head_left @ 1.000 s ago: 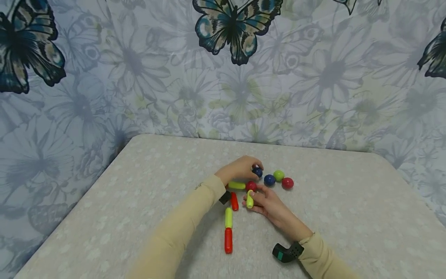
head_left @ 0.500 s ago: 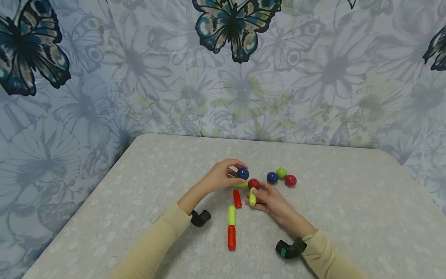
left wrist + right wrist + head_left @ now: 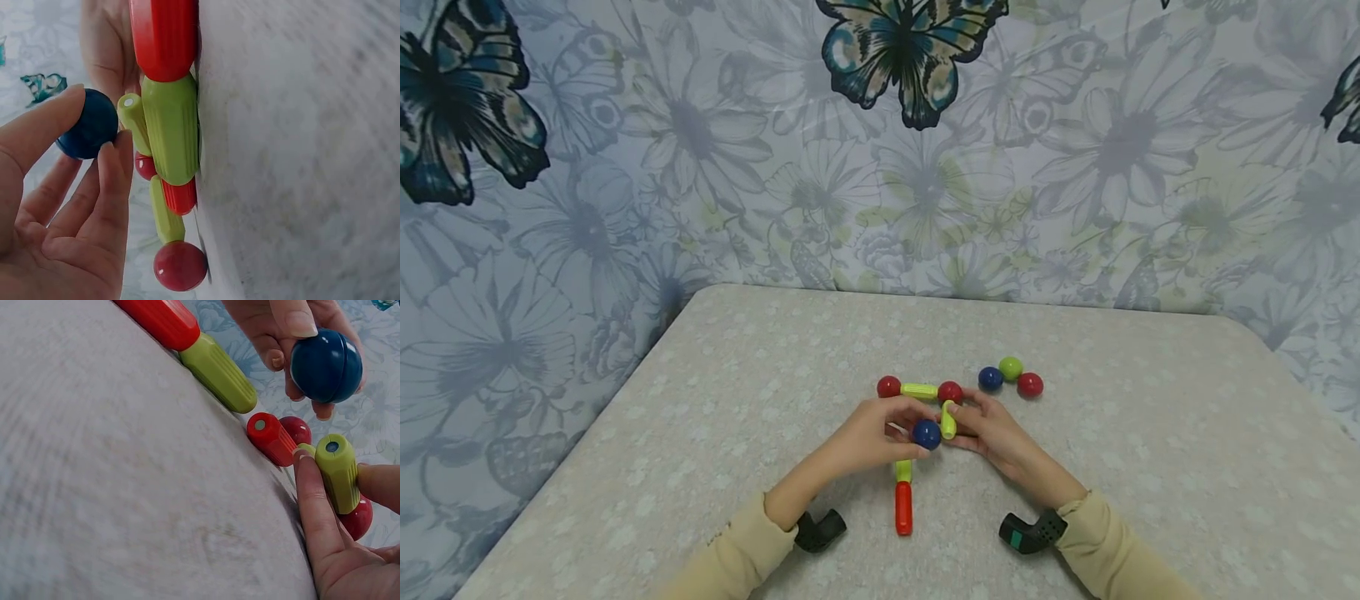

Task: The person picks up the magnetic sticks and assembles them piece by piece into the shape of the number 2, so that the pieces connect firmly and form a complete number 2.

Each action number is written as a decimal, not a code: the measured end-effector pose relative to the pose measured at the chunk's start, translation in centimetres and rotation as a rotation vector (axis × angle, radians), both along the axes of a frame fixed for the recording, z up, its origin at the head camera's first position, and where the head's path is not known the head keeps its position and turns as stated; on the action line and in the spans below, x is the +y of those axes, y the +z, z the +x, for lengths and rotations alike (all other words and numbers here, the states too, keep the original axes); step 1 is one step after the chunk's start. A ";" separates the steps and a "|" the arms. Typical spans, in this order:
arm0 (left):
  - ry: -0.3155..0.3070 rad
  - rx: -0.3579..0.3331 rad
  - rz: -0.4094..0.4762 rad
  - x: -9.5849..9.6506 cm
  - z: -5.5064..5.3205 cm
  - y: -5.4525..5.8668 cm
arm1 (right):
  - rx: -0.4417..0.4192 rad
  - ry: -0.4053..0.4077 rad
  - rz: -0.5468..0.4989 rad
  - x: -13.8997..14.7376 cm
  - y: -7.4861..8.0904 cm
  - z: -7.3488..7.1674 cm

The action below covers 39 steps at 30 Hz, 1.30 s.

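Between the thumb and fingers of my left hand (image 3: 865,437) is a glossy blue ball (image 3: 927,434), raised above the table. My right hand (image 3: 996,442) pinches a yellow-green ribbed rod (image 3: 339,475), its end disc facing the blue ball across a small gap. Behind that rod sits a red ball (image 3: 950,392), from which another yellow-green rod (image 3: 919,391) runs left to a second red ball (image 3: 889,387). A short red rod (image 3: 270,437) lies near the right fingertips; the left hand hides it in the head view.
Nearer the front, a red rod (image 3: 903,508) lies end to end with a yellow-green rod (image 3: 170,128). To the right behind the hands sit a blue ball (image 3: 990,378), a green ball (image 3: 1011,367) and a red ball (image 3: 1030,385). A patterned cloth covers the table (image 3: 1150,433).
My left hand has picked the blue ball from beside the other balls and brought it left and toward the front, close to the rod. My right hand keeps its pinch almost in place.
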<state>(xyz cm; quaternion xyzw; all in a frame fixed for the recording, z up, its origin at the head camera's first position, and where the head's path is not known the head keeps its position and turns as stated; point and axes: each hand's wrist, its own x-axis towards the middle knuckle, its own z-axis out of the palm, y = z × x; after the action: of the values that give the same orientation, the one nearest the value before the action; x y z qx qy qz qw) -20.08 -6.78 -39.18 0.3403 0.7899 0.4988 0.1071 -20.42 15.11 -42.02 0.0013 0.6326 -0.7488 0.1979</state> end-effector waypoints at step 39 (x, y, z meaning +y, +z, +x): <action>0.167 -0.018 -0.037 2.0 0.8 -1.5 | -0.016 -0.039 -0.010 0.1 0.1 -0.1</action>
<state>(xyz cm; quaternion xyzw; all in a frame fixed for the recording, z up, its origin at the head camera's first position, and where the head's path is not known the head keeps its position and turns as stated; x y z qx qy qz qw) -19.24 -4.75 -40.65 0.2668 0.8237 0.4942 0.0785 -20.56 15.17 -41.96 0.0186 0.6270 -0.7557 0.1882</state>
